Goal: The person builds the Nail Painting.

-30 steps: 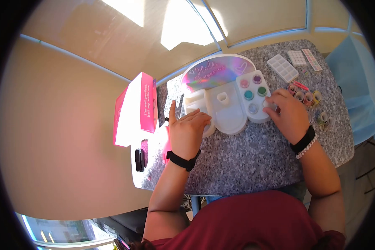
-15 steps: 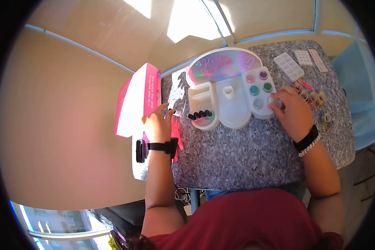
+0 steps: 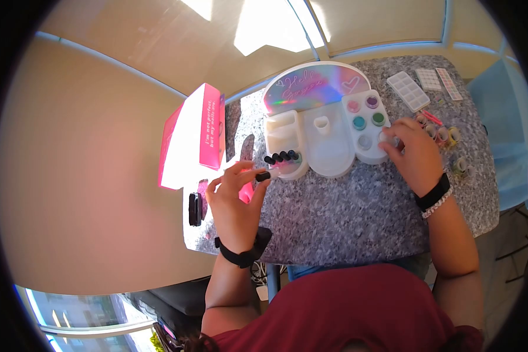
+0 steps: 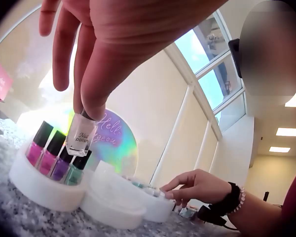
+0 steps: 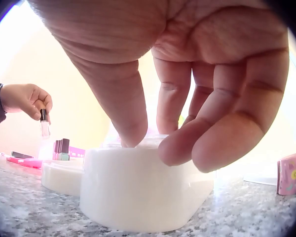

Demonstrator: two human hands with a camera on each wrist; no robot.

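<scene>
Thumb and fingers of my left hand (image 3: 236, 205) pinch the black cap of a clear nail polish bottle (image 4: 80, 134), held upright just above the tray's left compartment. Pink, purple and teal bottles (image 4: 57, 150) with black caps stand in a row in that compartment. My right hand (image 3: 415, 152) rests at the front right of the white tray (image 3: 330, 167), thumb and fingertips on a round pot (image 3: 386, 138) in its right section. Pink, purple, teal and green pots (image 3: 359, 122) sit in the wells beside it. Behind stands the iridescent "Hello Gorgeous" panel (image 3: 317, 85).
A pink and white box (image 3: 212, 126) stands at the left, with a black object (image 3: 195, 209) in front of it. To the right lie a sectioned white case (image 3: 408, 91), sticker sheets (image 3: 449, 84) and several small rolls (image 3: 442, 136).
My left hand has moved left off the tray, then back right with the clear bottle in its pinch. My right hand has stayed at the same pot.
</scene>
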